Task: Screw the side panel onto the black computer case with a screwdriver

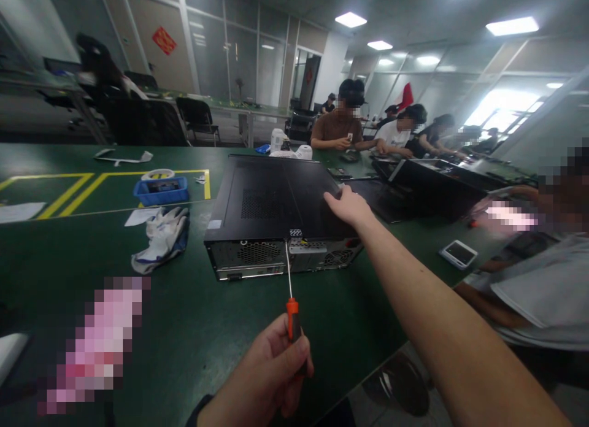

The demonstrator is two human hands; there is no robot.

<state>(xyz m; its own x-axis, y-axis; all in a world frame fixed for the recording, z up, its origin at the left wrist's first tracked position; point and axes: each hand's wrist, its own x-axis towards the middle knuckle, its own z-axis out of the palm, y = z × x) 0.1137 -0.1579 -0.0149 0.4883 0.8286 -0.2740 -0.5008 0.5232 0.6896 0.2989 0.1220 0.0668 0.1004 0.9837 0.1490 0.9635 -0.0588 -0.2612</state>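
Observation:
A black computer case (276, 191) lies on its side on the green table, its rear panel with vents and ports facing me. My left hand (280, 365) is closed around the handle of an orange and black screwdriver (292, 307). The screwdriver's long shaft points away from me, and its tip meets the upper edge of the rear panel near the middle. My right hand (350, 206) rests on the right part of the case's top, thumb stretched out; some of its fingers are hidden.
Left of the case are work gloves (161, 240), a blue bin (161, 192) and a roll of tape (157, 174). White objects (289, 148) stand behind it. To the right are another opened case (427, 181), a phone-like device (459, 253) and a seated person (547, 292). More people sit further back.

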